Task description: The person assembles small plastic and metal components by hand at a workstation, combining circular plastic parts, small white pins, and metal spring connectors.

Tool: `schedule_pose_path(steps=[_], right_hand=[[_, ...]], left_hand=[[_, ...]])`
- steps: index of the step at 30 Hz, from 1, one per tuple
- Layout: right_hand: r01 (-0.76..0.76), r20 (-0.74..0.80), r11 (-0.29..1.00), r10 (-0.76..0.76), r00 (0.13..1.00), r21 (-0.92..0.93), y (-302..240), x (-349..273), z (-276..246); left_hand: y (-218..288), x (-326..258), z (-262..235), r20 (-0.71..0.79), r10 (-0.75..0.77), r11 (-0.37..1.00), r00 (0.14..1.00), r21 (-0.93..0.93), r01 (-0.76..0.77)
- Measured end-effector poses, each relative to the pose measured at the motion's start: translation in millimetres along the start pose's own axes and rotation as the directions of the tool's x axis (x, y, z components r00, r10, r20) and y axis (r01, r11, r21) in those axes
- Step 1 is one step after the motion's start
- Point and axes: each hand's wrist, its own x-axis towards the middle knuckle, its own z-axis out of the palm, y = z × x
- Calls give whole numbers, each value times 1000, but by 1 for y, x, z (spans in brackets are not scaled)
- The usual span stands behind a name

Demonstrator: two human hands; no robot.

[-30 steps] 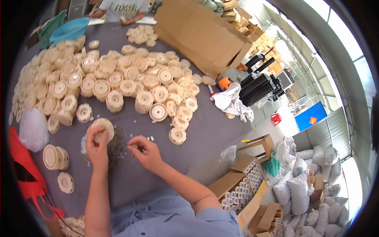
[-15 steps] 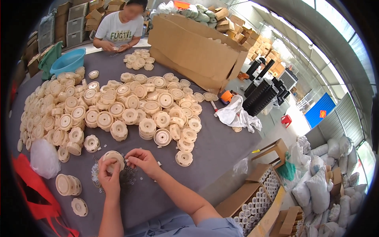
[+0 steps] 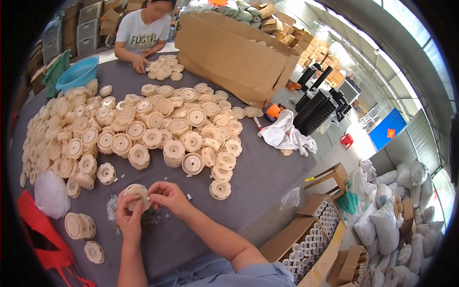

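Observation:
My left hand (image 3: 129, 217) is closed around a cream-coloured round plastic disc (image 3: 137, 190) with a notched rim, tilted above the table. At the disc's right edge, the thumb and fingers of my right hand (image 3: 168, 197) are pinched together; whatever they grip is too small to make out. Beneath both hands lies a pile of small clear rings (image 3: 152, 221), partly hidden by them. A large heap of similar cream discs (image 3: 143, 119) spreads over the grey tabletop (image 3: 210, 225). To my left are a short row of stacked discs (image 3: 80, 226) and a single disc (image 3: 94, 252).
A clear plastic bag (image 3: 51, 193) and red cloth (image 3: 40, 229) lie at the left edge. Far left sits a blue basin (image 3: 78, 74). A large cardboard box (image 3: 234, 57) stands at the back, near another person (image 3: 142, 36). Open boxes of white cylinders (image 3: 306, 244) stand at right.
My right hand has moved left, bringing its pinched fingers to the disc's edge. Across the table, the other person's hand has reached down beside the small pile of discs.

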Motion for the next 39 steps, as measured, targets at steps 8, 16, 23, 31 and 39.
schedule_pose_path(steps=[8,16,23,31,39], right_hand=[[44,-95,997,-50,994,-67,-13,-1,-5],[14,-60,999,-16,998,-39,-8,-2,1],[66,-34,984,-73,997,-167,-10,-9,10],[171,-28,959,-182,983,-228,-8,-9,8],[247,-68,946,-266,961,-210,-7,-10,11]], left_hand=[[2,11,6,126,23,999,992,20,-26],[6,5,-5,79,-14,1000,997,7,13],[6,2,-4,47,12,999,999,31,-14],[13,6,0,95,67,993,993,91,-75],[13,6,-1,128,183,962,975,181,-205]])
